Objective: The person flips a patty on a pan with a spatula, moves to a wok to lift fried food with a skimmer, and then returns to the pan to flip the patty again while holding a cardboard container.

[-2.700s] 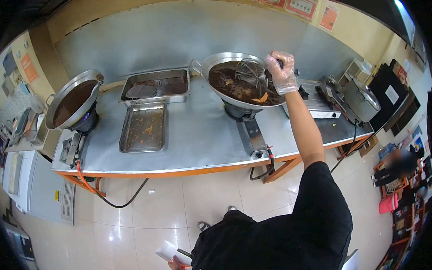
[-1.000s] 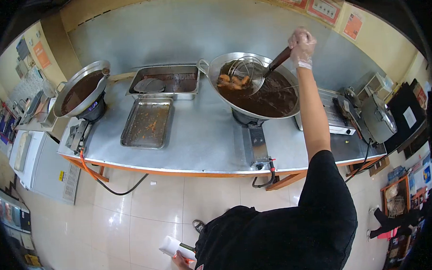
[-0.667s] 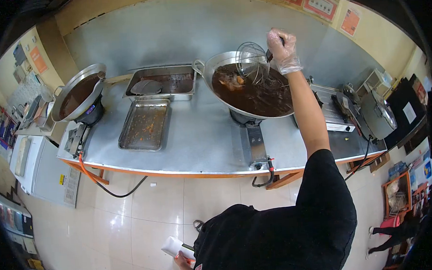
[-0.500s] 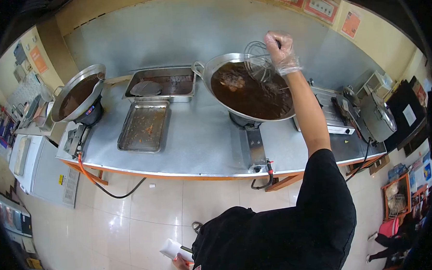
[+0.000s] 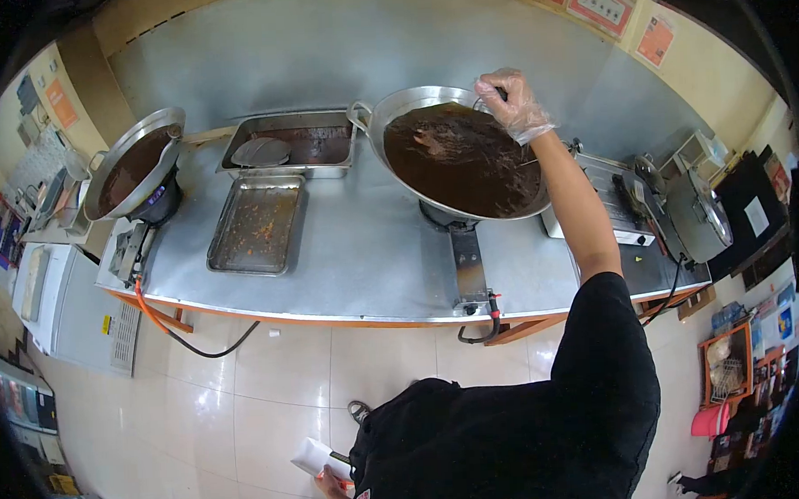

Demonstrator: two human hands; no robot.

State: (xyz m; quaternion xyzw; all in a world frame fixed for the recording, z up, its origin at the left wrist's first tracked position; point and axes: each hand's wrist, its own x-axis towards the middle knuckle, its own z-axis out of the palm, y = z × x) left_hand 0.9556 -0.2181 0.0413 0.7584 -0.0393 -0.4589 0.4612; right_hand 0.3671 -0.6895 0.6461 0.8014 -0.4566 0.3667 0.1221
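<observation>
My right hand (image 5: 511, 102), in a clear plastic glove, is wrapped round the dark handle of a wire whisk (image 5: 479, 101). It is over the back right part of a large metal wok (image 5: 428, 95). Most of the whisk is hidden in the dark liquid (image 5: 454, 176) filling the wok. Brown food (image 5: 438, 141) shows at the liquid's surface. Low beside my body, my left hand (image 5: 330, 486) is closed on a white container (image 5: 314, 457) with a dark strip at its side.
Left of the wok are a deep tray (image 5: 343, 172) holding dark liquid and a round strainer, a shallow tray (image 5: 254, 229) with crumbs, and a second wok (image 5: 167, 126) on a burner. At right are a stove (image 5: 626, 237) and a lidded pot (image 5: 703, 214).
The whisk has gone down from above the wok into the liquid, with my right hand slightly further left. The view has shifted a little.
</observation>
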